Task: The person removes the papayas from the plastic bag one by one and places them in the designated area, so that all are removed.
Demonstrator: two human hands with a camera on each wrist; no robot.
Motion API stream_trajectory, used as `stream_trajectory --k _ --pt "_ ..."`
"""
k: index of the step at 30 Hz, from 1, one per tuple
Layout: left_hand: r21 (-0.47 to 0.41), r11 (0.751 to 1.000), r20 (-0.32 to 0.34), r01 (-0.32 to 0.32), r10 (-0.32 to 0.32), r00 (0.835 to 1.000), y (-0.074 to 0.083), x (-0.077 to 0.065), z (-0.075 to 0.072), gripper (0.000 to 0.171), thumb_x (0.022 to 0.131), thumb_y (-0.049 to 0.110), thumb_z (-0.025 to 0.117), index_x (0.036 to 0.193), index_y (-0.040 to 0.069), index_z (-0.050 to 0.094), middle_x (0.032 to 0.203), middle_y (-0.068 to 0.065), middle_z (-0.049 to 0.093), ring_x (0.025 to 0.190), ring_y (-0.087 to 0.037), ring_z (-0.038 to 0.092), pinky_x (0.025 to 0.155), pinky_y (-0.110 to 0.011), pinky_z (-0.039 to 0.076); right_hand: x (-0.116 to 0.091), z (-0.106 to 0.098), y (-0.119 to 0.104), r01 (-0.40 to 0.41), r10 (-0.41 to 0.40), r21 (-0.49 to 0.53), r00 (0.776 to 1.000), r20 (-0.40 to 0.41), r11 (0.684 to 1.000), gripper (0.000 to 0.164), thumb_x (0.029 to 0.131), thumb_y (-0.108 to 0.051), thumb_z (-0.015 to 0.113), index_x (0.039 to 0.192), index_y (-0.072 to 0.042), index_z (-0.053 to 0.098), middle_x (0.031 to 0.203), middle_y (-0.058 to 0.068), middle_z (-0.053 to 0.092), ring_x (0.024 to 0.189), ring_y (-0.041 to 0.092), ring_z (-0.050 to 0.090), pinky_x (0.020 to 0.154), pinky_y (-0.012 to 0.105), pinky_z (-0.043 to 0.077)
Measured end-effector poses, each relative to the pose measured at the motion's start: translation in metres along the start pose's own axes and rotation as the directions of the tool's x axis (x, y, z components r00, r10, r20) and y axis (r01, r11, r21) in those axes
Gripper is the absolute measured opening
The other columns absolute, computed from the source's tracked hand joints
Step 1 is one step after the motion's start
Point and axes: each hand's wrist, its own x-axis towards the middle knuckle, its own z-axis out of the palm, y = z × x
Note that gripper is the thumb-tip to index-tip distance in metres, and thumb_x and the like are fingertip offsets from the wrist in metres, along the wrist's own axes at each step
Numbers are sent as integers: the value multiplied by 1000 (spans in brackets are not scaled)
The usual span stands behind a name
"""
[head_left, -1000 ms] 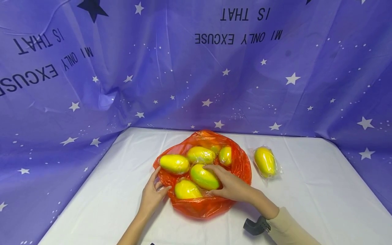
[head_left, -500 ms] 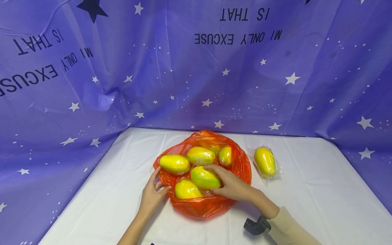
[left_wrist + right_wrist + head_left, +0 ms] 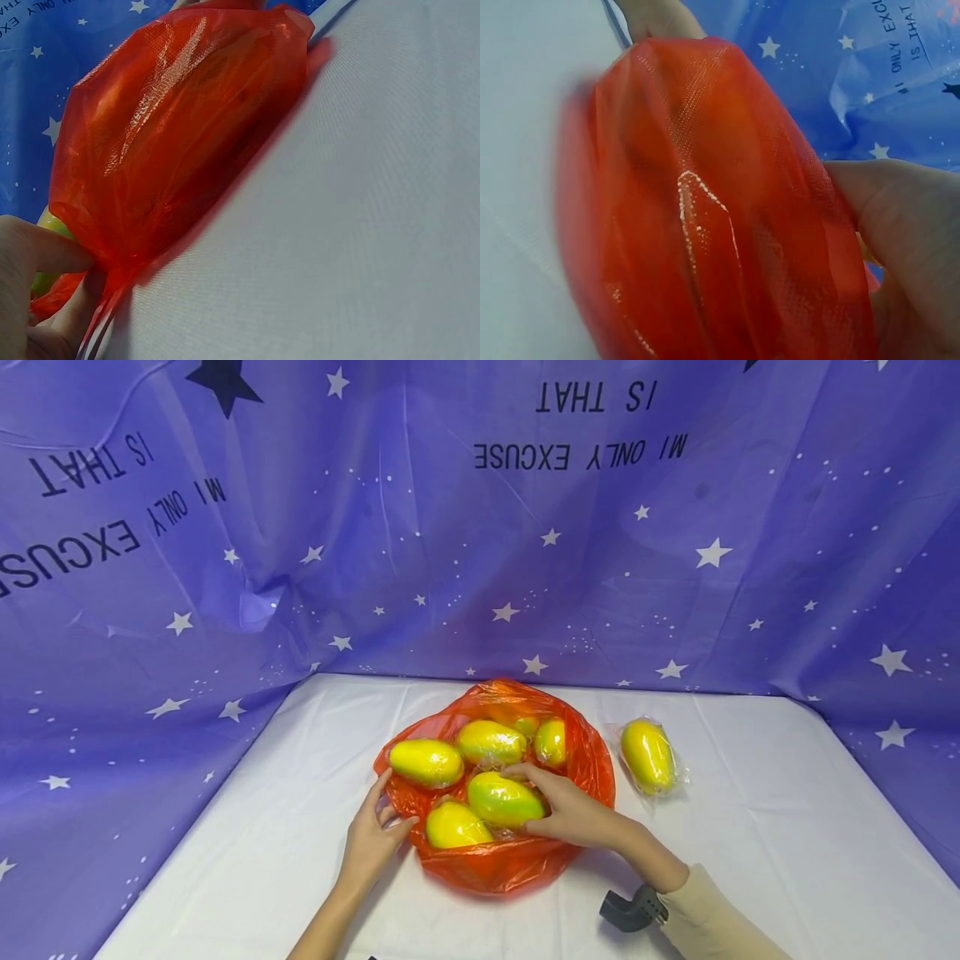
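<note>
Gripping the greenish mango (image 3: 504, 800) btwn thumb & fingers, R hand (image 3: 576, 810) has it lying flatter & a touch nearer vs. 1 s ago. Means it's only turned in place, not lifted out: it's still in the bag (image 3: 495, 870) w/ other mangoes (image 3: 459, 827). L hand (image 3: 373, 831) is unchanged, pinching the bag's left rim. Spare mango (image 3: 648, 756), on worktop (image 3: 757, 852) right of bag, is unmoved.

A purple backdrop (image 3: 450, 560) with white stars (image 3: 713, 553) and dark lettering (image 3: 521, 457) hangs behind a white-covered table (image 3: 765, 827).
</note>
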Motion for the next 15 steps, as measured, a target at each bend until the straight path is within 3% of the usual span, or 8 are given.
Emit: stream_trajectory --k 8,12,15 --pt "-15 999 -1 -31 31 1000 -2 -2 3 84 81 -4 73 151 6 28 128 -26 56 105 -31 64 79 -17 50 -5 1 -6 -81 84 69 995 -48 994 60 81 -14 75 135 -23 49 130 -3 56 115 24 55 93 45 48" --pt "-16 999 -6 -33 33 999 -2 -2 2 84 81 -5 73 151 5 28 118 -25 62 102 -31 65 77 -18 51 -7 -1 -9 -113 120 74 988 -99 991 61 79 -14 75 134 -25 50 124 -7 58 108 20 55 89 40 49" --pt "-16 999 -1 -31 31 1000 -2 -2 0 84 81 -5 73 151 5 27 120 -26 61 103 -32 65 76 -18 51 -9 -3 -10 -126 136 75 980 -143 989 62 78 -14 75 133 -27 51 121 -11 58 103 15 54 87 36 49"
